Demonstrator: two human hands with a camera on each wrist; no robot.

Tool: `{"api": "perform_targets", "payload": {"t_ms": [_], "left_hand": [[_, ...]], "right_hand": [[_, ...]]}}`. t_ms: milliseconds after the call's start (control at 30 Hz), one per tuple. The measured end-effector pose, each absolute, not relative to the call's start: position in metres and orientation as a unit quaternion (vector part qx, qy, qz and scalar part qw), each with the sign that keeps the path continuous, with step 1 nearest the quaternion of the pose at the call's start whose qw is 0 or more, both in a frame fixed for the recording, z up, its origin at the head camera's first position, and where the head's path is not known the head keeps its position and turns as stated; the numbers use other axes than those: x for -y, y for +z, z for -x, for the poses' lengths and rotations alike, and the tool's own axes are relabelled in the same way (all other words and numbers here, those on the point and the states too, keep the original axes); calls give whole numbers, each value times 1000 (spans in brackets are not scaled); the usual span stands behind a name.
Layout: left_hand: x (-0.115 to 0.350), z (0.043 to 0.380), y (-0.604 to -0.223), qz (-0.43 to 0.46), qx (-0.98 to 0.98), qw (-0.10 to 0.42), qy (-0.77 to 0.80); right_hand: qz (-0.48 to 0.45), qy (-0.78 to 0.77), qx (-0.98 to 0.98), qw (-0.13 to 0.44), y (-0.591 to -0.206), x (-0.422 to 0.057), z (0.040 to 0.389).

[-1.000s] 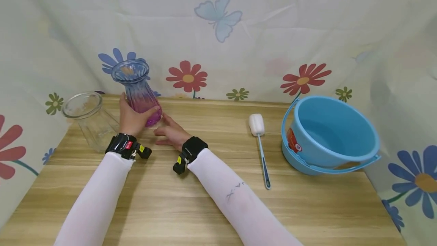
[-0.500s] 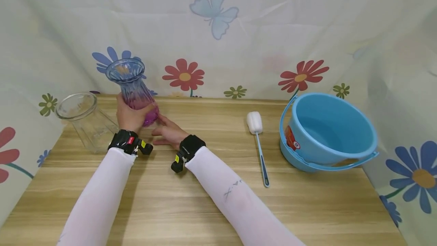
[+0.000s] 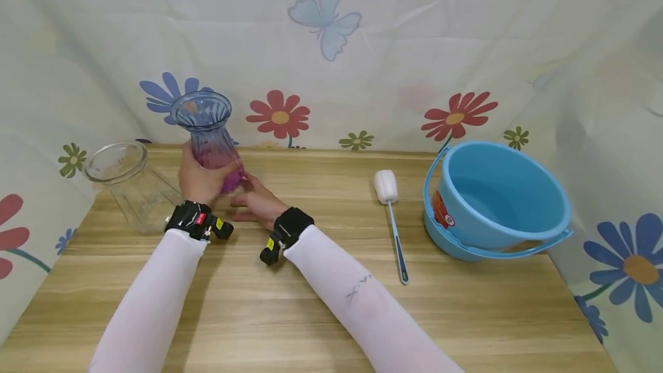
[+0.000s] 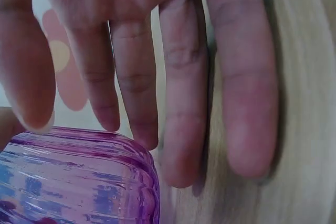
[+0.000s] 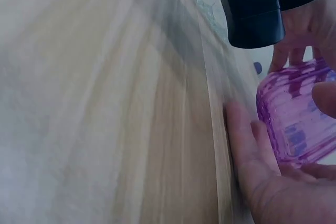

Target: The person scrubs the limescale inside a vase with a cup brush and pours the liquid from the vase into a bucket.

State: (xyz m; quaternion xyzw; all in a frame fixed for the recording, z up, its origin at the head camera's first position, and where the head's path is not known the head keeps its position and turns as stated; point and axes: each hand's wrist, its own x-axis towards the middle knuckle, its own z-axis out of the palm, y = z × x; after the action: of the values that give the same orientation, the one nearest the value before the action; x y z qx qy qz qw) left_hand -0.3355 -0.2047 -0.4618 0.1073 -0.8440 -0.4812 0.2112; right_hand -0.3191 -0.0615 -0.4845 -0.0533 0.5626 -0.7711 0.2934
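Observation:
My left hand (image 3: 201,182) grips the lower body of a ribbed glass vase (image 3: 212,143), thumb in front and fingers behind. The vase shades from blue at its flared rim to pink-purple at its base. It leans with its mouth toward the upper left. My right hand (image 3: 259,201) is beside the base, its fingers (image 4: 181,124) fairly straight and spread. In the right wrist view, the purple base (image 5: 294,119) appears off the table, above those fingers. Whether they touch the glass, I cannot tell. A clear glass vase (image 3: 137,189) stands left of my left hand.
A white sponge brush (image 3: 386,186) with a blue handle lies on the wooden table (image 3: 331,315), right of centre. Farther right stands a light blue bucket (image 3: 481,240) with its handle hanging down. A flower-printed curtain (image 3: 414,33) borders the table at the back and sides.
Over the last half second, the coloured vase's rim has swung slightly right in my left hand. My right hand has hardly moved beside the base.

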Motion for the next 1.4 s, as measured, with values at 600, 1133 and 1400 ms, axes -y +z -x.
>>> {"api": "perform_targets", "payload": {"t_ms": [600,1133,1400], "left_hand": [[185,302,-442,-27,870,177,-460],[145,272,-431,53,883,143,-444],[125,261,-432,91,872,127,-464]], "right_hand": [[115,-677,-711,150,-483,27,303],[206,-593,-769,123,-464,-29,294],[210,-559,-795,101,-466,-54,286]]}}
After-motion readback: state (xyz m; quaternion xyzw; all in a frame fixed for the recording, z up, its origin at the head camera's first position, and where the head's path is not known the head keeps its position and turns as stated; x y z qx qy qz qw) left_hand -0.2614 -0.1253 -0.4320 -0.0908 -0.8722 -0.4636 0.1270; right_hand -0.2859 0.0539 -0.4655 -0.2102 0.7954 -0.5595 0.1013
